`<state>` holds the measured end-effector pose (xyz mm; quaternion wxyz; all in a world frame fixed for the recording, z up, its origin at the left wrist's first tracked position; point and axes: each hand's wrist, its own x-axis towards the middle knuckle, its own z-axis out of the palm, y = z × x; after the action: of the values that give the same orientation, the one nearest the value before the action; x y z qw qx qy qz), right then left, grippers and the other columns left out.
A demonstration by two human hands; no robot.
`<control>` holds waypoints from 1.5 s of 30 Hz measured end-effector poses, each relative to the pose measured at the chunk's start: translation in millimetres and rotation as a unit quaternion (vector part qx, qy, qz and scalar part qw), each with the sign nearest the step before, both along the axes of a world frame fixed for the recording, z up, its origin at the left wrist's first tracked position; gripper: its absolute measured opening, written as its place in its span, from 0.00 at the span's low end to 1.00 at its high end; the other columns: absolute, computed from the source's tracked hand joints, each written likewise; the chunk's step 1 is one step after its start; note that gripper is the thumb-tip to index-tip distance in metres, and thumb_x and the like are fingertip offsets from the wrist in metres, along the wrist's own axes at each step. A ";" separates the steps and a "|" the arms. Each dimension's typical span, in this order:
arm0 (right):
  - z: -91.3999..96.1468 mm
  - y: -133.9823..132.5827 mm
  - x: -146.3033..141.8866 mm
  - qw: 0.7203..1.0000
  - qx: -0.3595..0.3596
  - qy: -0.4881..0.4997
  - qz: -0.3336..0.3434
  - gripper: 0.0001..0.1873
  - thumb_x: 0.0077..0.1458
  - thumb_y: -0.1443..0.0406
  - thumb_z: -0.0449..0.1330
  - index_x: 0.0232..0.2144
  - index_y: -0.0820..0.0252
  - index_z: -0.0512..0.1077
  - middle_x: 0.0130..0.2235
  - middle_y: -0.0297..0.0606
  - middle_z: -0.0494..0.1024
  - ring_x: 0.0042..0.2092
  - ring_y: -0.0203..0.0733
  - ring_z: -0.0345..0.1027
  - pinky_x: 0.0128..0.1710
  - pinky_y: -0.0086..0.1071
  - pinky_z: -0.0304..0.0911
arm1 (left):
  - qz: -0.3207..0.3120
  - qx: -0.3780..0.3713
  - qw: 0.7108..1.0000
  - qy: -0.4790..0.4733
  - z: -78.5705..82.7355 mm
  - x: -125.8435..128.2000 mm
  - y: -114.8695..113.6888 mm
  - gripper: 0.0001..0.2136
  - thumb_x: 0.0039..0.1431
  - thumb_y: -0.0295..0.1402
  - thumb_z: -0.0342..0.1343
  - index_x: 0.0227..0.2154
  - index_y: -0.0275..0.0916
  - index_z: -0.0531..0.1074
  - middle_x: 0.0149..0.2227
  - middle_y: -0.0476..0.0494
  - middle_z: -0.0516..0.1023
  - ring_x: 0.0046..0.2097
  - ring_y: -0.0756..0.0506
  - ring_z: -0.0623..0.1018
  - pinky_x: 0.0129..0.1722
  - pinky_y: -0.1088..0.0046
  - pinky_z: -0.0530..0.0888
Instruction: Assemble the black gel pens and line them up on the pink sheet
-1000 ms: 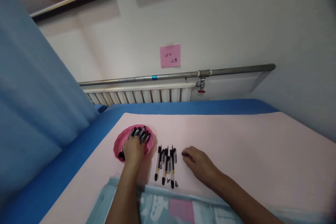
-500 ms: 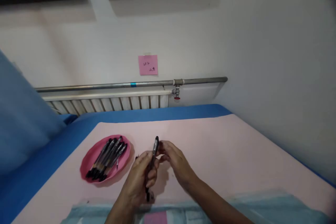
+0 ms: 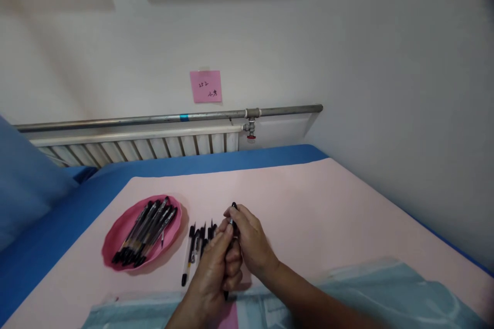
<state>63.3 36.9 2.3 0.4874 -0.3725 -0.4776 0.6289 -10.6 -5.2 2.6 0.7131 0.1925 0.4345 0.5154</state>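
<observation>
A black pen [image 3: 233,206] stands nearly upright between my hands, its top end showing above the fingers and its lower tip below them. Wrapped round its barrel is my left hand [image 3: 215,267]. My right hand [image 3: 252,241] pinches the upper end, fingertips close against the left thumb. Several pens [image 3: 189,254] with clear barrels and black parts lie on the pink sheet just left of my left hand, which partly covers them. Farther left, a pink scalloped plate [image 3: 109,240] holds a heap of similar black pens [image 3: 144,234].
The pink sheet [image 3: 301,205] covers a blue-topped table [image 3: 216,164]. Light blue cloth [image 3: 370,288] lies along the near edge. Behind stand a white radiator [image 3: 189,145] and a metal pipe [image 3: 146,121]. Blue fabric [image 3: 27,190] hangs at left.
My right hand has closed onto the pen's upper end. The camera view has tilted down and turned slightly right, and the loose pens beside my left hand have come into sight.
</observation>
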 end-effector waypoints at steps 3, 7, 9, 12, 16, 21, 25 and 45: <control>-2.2 2.5 -0.3 1.000 0.005 0.007 -0.002 0.13 0.52 0.56 0.52 0.26 0.59 0.64 0.25 0.33 0.71 0.31 0.38 0.67 0.34 0.30 0.63 | -0.015 -0.010 1.000 0.012 -2.4 -0.9 -0.6 0.23 0.39 0.53 0.58 0.25 0.42 0.55 0.14 0.62 0.49 0.13 0.59 0.45 0.11 0.85 0.41; 1.0 18.3 8.5 0.998 0.002 0.021 -0.056 0.15 0.52 0.54 0.52 0.32 0.60 0.65 0.25 0.35 0.73 0.29 0.37 0.67 0.28 0.29 0.62 | -0.066 -0.012 0.997 0.038 -8.6 -6.5 -0.9 0.20 0.44 0.52 0.56 0.32 0.42 0.62 0.15 0.60 0.53 0.14 0.59 0.47 0.12 0.84 0.42; 5.0 30.1 18.1 0.993 0.018 0.053 -0.109 0.16 0.51 0.54 0.53 0.35 0.60 0.65 0.27 0.36 0.74 0.30 0.38 0.68 0.29 0.30 0.62 | -0.080 0.002 0.995 0.052 -10.5 -9.2 -0.3 0.21 0.46 0.50 0.55 0.37 0.40 0.64 0.17 0.60 0.55 0.14 0.59 0.47 0.12 0.84 0.42; 10.4 41.1 31.4 0.988 0.034 0.079 -0.125 0.12 0.46 0.60 0.57 0.32 0.60 0.65 0.28 0.35 0.73 0.29 0.37 0.68 0.29 0.30 0.62 | -0.062 0.033 0.995 0.065 -10.3 -11.6 1.2 0.21 0.47 0.49 0.54 0.40 0.40 0.65 0.18 0.59 0.56 0.15 0.60 0.47 0.13 0.83 0.42; 12.6 32.8 32.2 1.000 0.015 -0.019 -0.006 0.06 0.42 0.65 0.58 0.24 0.60 0.64 0.19 0.26 0.63 0.17 0.28 0.54 0.18 0.24 0.50 | -0.036 0.053 0.995 0.076 -8.4 -11.8 2.4 0.20 0.46 0.48 0.56 0.38 0.40 0.65 0.18 0.59 0.58 0.14 0.60 0.48 0.13 0.83 0.41; 13.1 17.2 21.0 0.996 0.021 -0.073 0.045 0.08 0.43 0.62 0.60 0.22 0.61 0.67 0.18 0.26 0.63 0.19 0.29 0.54 0.19 0.25 0.49 | -0.011 0.056 0.994 0.094 -12.2 -10.2 3.1 0.18 0.46 0.48 0.56 0.34 0.41 0.63 0.17 0.60 0.59 0.13 0.60 0.49 0.13 0.83 0.41; 11.6 18.1 19.8 0.995 0.034 -0.096 0.020 0.09 0.42 0.62 0.61 0.19 0.60 0.67 0.17 0.27 0.63 0.20 0.30 0.55 0.19 0.26 0.49 | 0.004 0.053 0.990 0.128 -16.1 -8.5 5.4 0.20 0.44 0.51 0.55 0.32 0.41 0.61 0.16 0.61 0.58 0.12 0.60 0.49 0.12 0.83 0.42; 7.6 15.3 14.7 0.997 -0.019 -0.028 0.065 0.09 0.42 0.61 0.61 0.22 0.62 0.67 0.18 0.26 0.62 0.18 0.27 0.51 0.18 0.25 0.46 | 0.007 0.051 0.991 0.126 -8.9 -11.2 2.8 0.18 0.45 0.51 0.54 0.30 0.41 0.61 0.15 0.61 0.56 0.12 0.60 0.48 0.12 0.84 0.42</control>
<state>77.9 52.2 9.9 0.4249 -0.3674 -0.5019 0.6577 -21.8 -2.4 -6.3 0.6385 0.2886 0.4953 0.5136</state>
